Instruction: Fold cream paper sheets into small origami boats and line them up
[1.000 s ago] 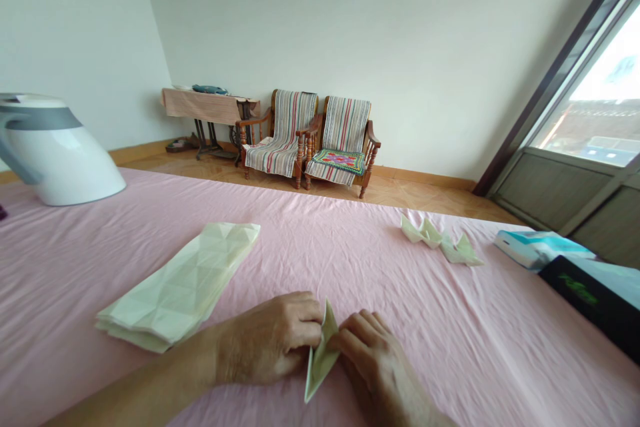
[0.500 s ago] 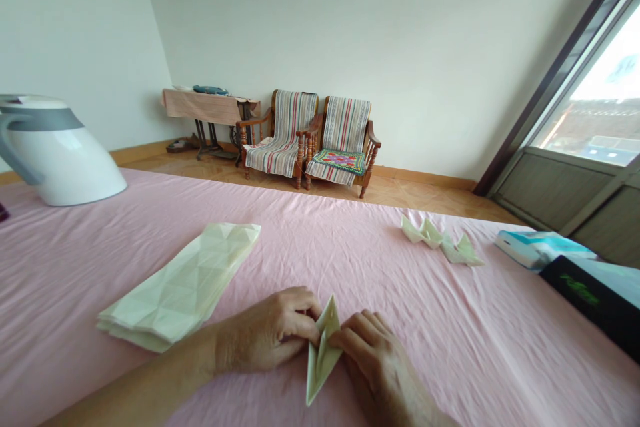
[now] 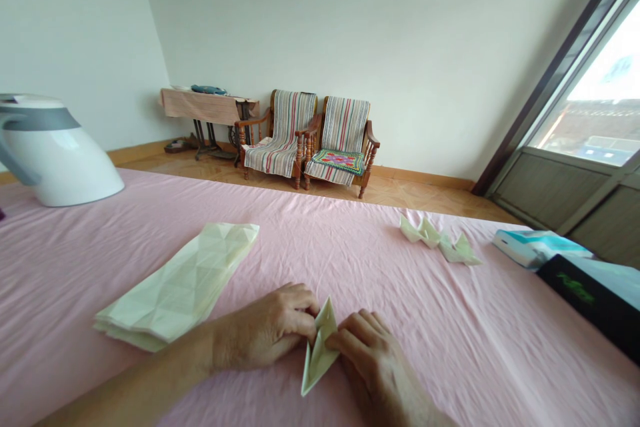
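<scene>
A small pale green folded paper piece (image 3: 318, 350) stands on edge on the pink cloth (image 3: 350, 260), pinched between both hands. My left hand (image 3: 265, 330) grips its left side with curled fingers. My right hand (image 3: 373, 360) presses its right side, fingers bent together. A stack of creased pale green paper sheets (image 3: 180, 287) lies to the left of the hands. Two finished folded paper shapes (image 3: 440, 240) rest farther off to the right.
A white and grey kettle (image 3: 50, 150) stands at the far left. A teal and white box (image 3: 535, 247) and a black box (image 3: 590, 300) lie at the right edge. Two striped wooden chairs (image 3: 310, 140) and a small table (image 3: 207, 110) stand by the far wall.
The paper piece has tilted and shifted slightly between the fingers; both hands stay pinched on it in nearly the same place.
</scene>
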{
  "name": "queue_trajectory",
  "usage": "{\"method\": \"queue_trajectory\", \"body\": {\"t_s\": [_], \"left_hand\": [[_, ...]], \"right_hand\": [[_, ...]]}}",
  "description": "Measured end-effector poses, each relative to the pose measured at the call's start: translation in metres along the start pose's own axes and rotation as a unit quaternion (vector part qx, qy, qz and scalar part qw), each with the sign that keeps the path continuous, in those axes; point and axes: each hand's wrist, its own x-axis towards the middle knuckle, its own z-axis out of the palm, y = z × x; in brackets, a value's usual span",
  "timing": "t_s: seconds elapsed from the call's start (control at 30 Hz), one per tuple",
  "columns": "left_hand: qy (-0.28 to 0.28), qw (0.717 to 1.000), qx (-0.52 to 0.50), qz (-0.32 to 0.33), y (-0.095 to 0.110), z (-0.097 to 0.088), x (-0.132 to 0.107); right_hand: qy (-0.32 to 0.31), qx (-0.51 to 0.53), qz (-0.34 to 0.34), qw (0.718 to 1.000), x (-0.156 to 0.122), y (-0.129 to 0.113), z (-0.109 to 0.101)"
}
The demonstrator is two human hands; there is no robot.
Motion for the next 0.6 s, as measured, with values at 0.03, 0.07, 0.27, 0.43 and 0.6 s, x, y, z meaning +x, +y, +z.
{"method": "queue_trajectory", "body": {"t_s": [0.03, 0.07, 0.27, 0.43, 0.6], "left_hand": [[0.006, 1.000, 0.002, -0.001, -0.001, 0.001, -0.001], [0.012, 1.000, 0.002, -0.003, -0.002, 0.003, -0.002], [0.042, 0.999, -0.010, -0.008, -0.005, 0.009, -0.004], [0.076, 0.997, 0.006, -0.003, -0.005, 0.013, -0.004], [0.140, 0.989, 0.041, -0.015, -0.004, 0.016, -0.005]], "right_hand": [[0.012, 0.003, 0.003, 1.000, -0.001, 0.000, 0.002], [0.030, 0.008, 0.009, 0.999, -0.002, 0.001, 0.005], [0.119, 0.056, 0.032, 0.991, -0.006, 0.005, 0.017], [0.145, 0.030, 0.033, 0.988, -0.003, -0.010, -0.004], [0.163, 0.011, 0.007, 0.987, -0.004, -0.021, -0.019]]}}
